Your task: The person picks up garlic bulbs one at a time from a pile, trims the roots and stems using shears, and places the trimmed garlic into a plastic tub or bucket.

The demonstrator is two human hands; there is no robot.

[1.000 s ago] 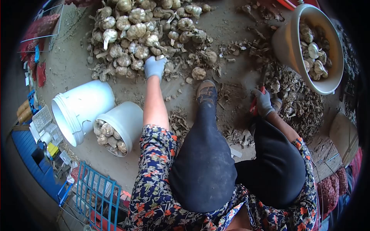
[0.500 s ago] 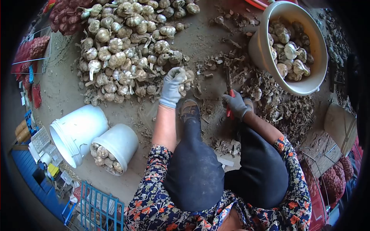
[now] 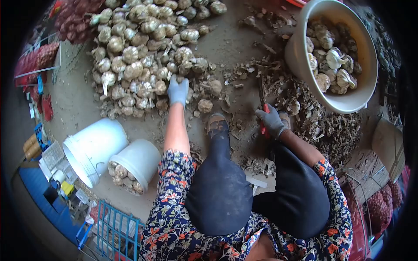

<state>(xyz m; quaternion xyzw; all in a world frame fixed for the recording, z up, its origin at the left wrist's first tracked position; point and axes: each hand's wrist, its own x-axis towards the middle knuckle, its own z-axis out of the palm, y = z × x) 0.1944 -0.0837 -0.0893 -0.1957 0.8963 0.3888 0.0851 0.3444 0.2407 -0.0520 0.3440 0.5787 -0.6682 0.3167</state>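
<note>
Lying well left of the garlic heap (image 3: 135, 61): red mesh sacking (image 3: 39, 58), beside thin wire. At the heap's far left edge: one red mesh sack (image 3: 78, 21), filled. Near side of the heap, leftward: one white bucket (image 3: 104, 139), tipped over, mouth turned away from the heap. Nearer the wearer than the heap, well apart: one blue crate (image 3: 117, 230), barred. Near side of the heap, next to the white bucket: one smaller bucket (image 3: 143, 158), tipped, bulbs in its mouth.

The heap itself: many loose bulbs, soiled, on the floor (image 3: 235, 37). Left hand (image 3: 178, 91): gloved, at the heap's near right edge, thumb and fingers partly parted; cannot tell whether a bulb is gripped. Just right of the heap: two loose bulbs (image 3: 205, 105). Right hand (image 3: 273, 122): gloved, well right of the heap, closed around one red-handled tool (image 3: 264, 129). Farther right of the heap: dry scraps (image 3: 333, 126), strewn; one cream tub (image 3: 298, 54), tilted, part-filled with bulbs.
</note>
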